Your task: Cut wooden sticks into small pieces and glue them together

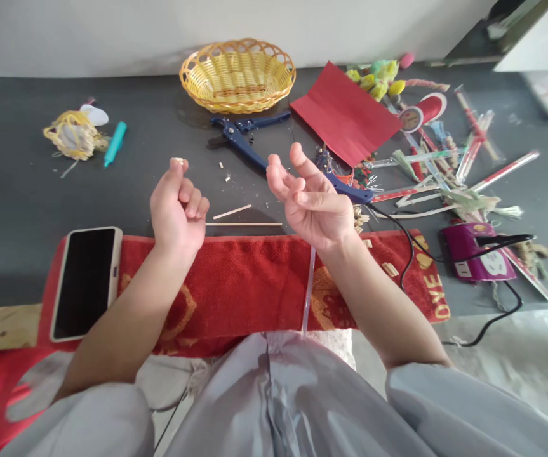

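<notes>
My left hand (176,206) is closed over the near edge of the dark table, thumb and index finger pinching a short pale stick piece (177,160). My right hand (319,206) is turned palm up with its fingers apart, and nothing shows in it. Two thin wooden sticks (244,224) lie between the hands, with tiny cut bits (227,179) beyond them. Behind my right hand are a blue hand cutter (242,143) and a blue curved handle (352,192), partly hidden. Beneath my forearms spreads a red towel (245,285).
A phone (86,282) lies at left; farther back are a teal glue-stick-like tube (115,144) and a yellow bundle (73,136). A wicker basket (238,76) and red paper (345,114) stand behind. Right: a thread spool (423,113), craft scraps, a purple socket block (481,251) with black cords.
</notes>
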A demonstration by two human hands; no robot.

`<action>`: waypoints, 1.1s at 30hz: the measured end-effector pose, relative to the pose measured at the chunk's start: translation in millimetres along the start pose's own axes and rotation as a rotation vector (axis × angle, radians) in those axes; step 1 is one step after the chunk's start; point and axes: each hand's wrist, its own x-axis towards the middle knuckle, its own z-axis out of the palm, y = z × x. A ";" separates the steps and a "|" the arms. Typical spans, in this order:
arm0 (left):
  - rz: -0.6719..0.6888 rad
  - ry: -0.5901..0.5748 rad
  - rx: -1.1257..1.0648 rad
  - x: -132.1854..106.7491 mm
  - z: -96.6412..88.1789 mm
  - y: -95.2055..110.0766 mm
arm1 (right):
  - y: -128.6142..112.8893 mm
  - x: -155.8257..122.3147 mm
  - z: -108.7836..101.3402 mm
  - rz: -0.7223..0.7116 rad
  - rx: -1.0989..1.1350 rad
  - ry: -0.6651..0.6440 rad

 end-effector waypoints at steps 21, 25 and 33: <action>-0.241 -0.300 0.065 -28.1 27.3 1.6 | -19.2 -4.3 10.6 -0.046 -0.322 0.050; -0.186 -0.357 0.131 -30.0 23.8 -0.8 | -21.9 -4.7 6.8 -0.203 -0.535 -0.095; -0.158 -0.394 0.277 -30.2 23.4 3.3 | -21.9 -3.9 0.8 -0.244 -0.593 -0.224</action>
